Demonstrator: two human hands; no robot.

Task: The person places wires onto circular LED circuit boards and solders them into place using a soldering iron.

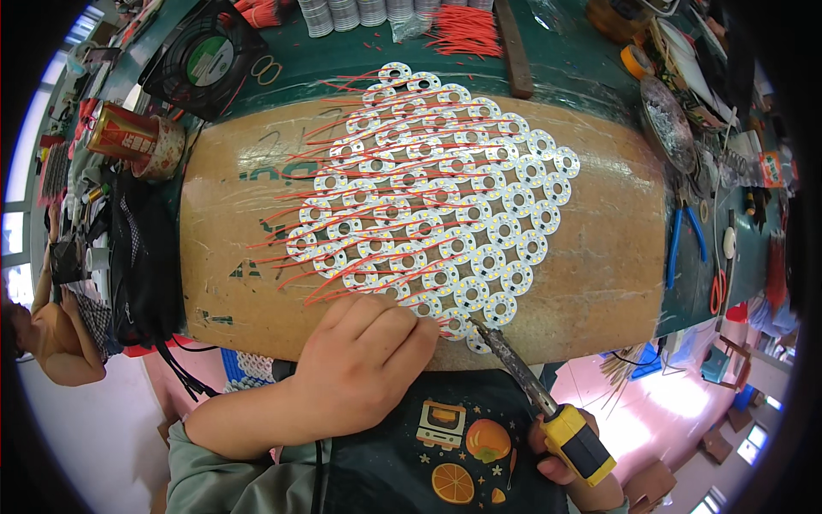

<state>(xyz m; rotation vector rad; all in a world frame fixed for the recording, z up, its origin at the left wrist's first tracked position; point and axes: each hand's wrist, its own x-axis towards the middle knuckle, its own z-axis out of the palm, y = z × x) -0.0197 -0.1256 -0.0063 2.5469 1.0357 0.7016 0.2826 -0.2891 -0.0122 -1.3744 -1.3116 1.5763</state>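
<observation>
Dark apron (377,463) nearest, btm ctr, w/ fruit & oven pics printed on it. Green bench (575,73) ran across back & down R side. Brown board (604,231) filled ctr, nr side of bench.

White light rings (425,216) lay flat mid-board, edge to edge in slanted rows, approx diamond-shaped sheet. Thin red wires (270,246) lay over many of them, loose ends poking out L. Black fan (175,68) tilted, back L of board.

L hand (366,364) was at nr edge of rings, fingers curled & bunched, tips facing R; couldn't tell if they pinched a wire. R hand (555,469), btm R, was closed round yellow/black handle of soldering iron (544,402). Iron slanted up-L, tip at nearmost rings, just R of L fingertips; couldn't tell if touching.

Bundle of cut red wire (465,32) at back, R of pale stacks (372,12). Metal bowl (668,124) back R, w/ grey bits in it. Blue-handled pliers (675,248) below bowl, R of board. Yellow tape roll (635,62) just above bowl. Two thin bands (272,75) beside fan, smallest noted.
</observation>
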